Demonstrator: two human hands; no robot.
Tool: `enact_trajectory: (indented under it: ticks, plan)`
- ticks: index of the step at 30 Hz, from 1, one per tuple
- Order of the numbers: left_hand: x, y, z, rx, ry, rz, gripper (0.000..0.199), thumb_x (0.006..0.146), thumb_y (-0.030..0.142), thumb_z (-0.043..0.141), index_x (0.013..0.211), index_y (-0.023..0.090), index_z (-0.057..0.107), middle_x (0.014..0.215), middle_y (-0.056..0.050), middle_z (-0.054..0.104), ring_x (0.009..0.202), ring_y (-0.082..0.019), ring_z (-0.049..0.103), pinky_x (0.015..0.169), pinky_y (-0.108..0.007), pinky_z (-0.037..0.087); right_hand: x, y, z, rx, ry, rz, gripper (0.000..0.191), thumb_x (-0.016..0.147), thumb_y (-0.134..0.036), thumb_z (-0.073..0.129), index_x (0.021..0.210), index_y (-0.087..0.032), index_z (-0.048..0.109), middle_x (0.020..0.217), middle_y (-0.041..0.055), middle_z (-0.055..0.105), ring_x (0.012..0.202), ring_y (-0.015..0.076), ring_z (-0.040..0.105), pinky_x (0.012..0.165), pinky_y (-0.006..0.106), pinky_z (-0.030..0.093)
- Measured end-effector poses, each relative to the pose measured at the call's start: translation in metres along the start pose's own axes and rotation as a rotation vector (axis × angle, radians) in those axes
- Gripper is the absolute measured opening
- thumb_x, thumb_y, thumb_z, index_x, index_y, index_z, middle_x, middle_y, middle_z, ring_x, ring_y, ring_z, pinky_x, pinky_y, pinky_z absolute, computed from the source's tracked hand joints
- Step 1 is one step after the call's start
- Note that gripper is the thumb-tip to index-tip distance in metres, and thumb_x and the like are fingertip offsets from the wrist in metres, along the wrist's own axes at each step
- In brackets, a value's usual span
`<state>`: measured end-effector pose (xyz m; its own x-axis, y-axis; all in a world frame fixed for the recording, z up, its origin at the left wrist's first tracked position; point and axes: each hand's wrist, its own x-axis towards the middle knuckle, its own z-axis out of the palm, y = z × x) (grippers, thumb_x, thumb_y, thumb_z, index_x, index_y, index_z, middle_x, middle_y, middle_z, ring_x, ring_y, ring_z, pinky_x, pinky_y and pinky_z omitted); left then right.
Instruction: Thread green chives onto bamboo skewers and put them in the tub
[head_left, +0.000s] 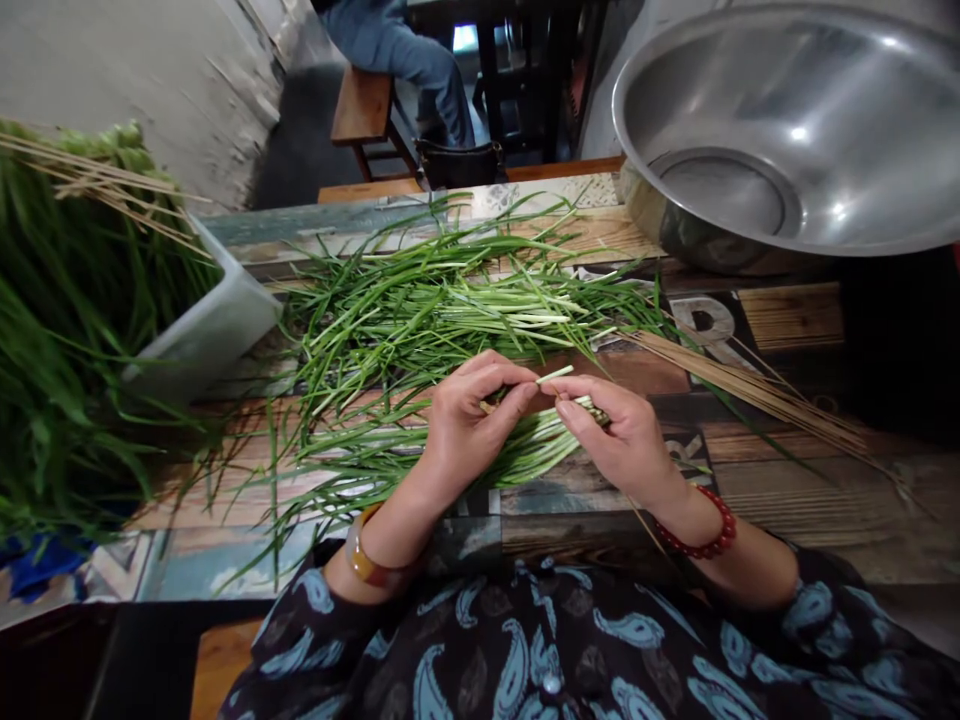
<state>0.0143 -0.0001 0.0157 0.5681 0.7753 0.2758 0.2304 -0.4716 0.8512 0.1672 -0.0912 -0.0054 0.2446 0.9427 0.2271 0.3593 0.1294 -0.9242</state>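
My left hand (476, 405) is closed in a pinch on a single garlic chive (556, 375), its pale cut end pointing up and right. Close beside it, my right hand (615, 425) pinches with thumb and forefinger near that stalk. A thin bamboo skewer (649, 528) sticks out below the right hand; its other end is hidden by the fingers. Under both hands lies a lined-up bunch of chives (544, 450), pale ends to the right, leaves trailing left. Beyond the hands spreads a loose pile of chives (450, 300).
A white bin (217, 330) heaped with chives and several skewers (112, 175) stands at left. Loose bamboo skewers (757, 385) lie at right on the wooden table (787, 480). A large steel basin (720, 200) stands back right. Behind are a stool (364, 105) and a seated person's leg (420, 60).
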Motion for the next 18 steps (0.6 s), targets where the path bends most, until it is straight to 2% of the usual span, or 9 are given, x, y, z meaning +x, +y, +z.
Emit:
enact_trajectory:
  ticks: [8,18]
  plan:
    - [0.0010,-0.0026,0.0013,0.003,0.020,0.066,0.010,0.088,0.014,0.065,0.081,0.015,0.072,0.074,-0.002,0.069,0.070,-0.011,0.061,0.065,-0.022,0.047,0.0001,0.0015,0.0009,0.005,0.026,-0.068,0.021,0.091,-0.020,0.057,0.103,-0.023,0.074,0.101,0.0040,0.079,0.092,0.0174,0.074,0.085,0.031,0.059]
    - [0.0002,-0.0020,0.0022,0.029,0.023,0.105,0.009,0.087,0.011,0.066,0.082,0.014,0.073,0.075,-0.002,0.069,0.069,-0.010,0.061,0.064,-0.021,0.047,0.0011,0.0014,0.0009,0.012,0.023,-0.050,0.020,0.090,-0.020,0.058,0.101,-0.022,0.074,0.099,0.0037,0.079,0.090,0.0172,0.074,0.083,0.030,0.060]
